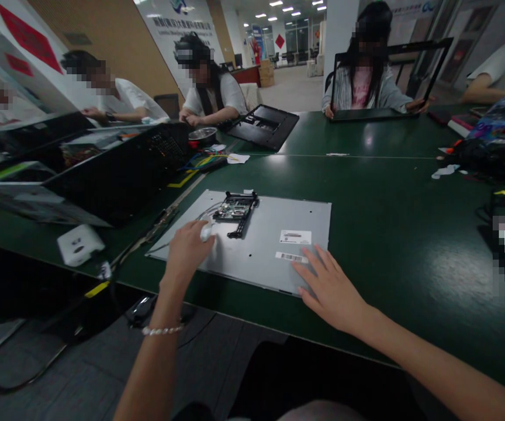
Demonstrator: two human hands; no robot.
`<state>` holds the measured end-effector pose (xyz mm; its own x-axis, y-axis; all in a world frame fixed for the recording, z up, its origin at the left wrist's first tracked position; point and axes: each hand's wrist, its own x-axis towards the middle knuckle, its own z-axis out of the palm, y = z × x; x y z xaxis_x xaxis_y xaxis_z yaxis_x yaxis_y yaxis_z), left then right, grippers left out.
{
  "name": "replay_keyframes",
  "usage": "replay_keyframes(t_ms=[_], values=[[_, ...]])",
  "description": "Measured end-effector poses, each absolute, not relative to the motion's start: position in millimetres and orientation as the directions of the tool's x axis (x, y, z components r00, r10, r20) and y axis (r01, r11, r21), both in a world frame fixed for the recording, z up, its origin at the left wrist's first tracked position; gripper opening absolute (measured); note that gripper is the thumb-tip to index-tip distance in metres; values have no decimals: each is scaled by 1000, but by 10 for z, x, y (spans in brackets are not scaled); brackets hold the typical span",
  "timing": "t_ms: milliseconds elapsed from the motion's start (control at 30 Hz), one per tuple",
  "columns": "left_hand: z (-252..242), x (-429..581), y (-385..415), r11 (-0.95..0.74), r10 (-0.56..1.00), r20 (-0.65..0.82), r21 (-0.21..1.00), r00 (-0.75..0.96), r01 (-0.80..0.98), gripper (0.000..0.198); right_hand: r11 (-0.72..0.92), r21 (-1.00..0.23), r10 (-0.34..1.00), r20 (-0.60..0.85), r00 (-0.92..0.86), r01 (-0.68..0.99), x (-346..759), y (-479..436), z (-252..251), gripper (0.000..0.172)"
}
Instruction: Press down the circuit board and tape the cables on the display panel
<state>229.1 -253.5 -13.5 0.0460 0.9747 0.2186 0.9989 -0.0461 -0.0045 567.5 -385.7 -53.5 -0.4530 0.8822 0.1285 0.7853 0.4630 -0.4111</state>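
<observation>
A flat silver metal panel [274,222], which looks like the back of a display, lies on the green table before me. Toward its far left sits a circuit board [235,207] in a black bracket, thin wires running off its left side. My left hand [190,245] is closed over the panel's left part, a small white wad [206,231] like tissue or cloth between its fingers. Spread fingers of my right hand [325,286] rest at the panel's near right corner, beside a white label [295,237] and a barcode sticker [290,257].
A black computer casing [121,175] stands at left, near a white box [79,244] and loose coloured wires [206,161]. A black plastic cover [263,126] lies beyond the panel. Across the table a person holds a black frame [375,114]. A plastic bottle [504,114] stands far right.
</observation>
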Motion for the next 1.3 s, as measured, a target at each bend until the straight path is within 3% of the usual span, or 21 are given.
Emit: replay_keyframes(t_ms=[100,367,600,733,867,1033,1200,1300], values=[[-135,2107,-2592,-44,990,132,-65,52,997,50,472,-408,878,135,-460,781,5675,-3853,-559,53],[-40,2007,-2541,-130,984,95,-214,154,968,43,467,-408,880,126,-459,784,5680,-3855,-562,54],[563,2210,-2416,-31,882,457,-193,118,981,43,470,-389,880,138,-454,792,5662,-3860,-523,52],[809,2495,-2060,-91,819,546,-178,175,980,49,474,-386,877,129,-462,792,5662,-3855,-515,53],[645,2700,-1547,-207,857,418,-254,300,945,49,475,-381,876,127,-464,793,5666,-3857,-515,52],[200,2771,-1061,-216,949,154,-310,274,926,35,473,-389,876,113,-469,790,5678,-3859,-488,53],[61,2717,-842,-209,965,88,-301,245,930,35,477,-395,873,112,-474,785,5691,-3851,-465,54],[35,2596,-785,-169,975,105,-223,196,960,41,470,-417,876,111,-469,778,5700,-3860,-467,53]])
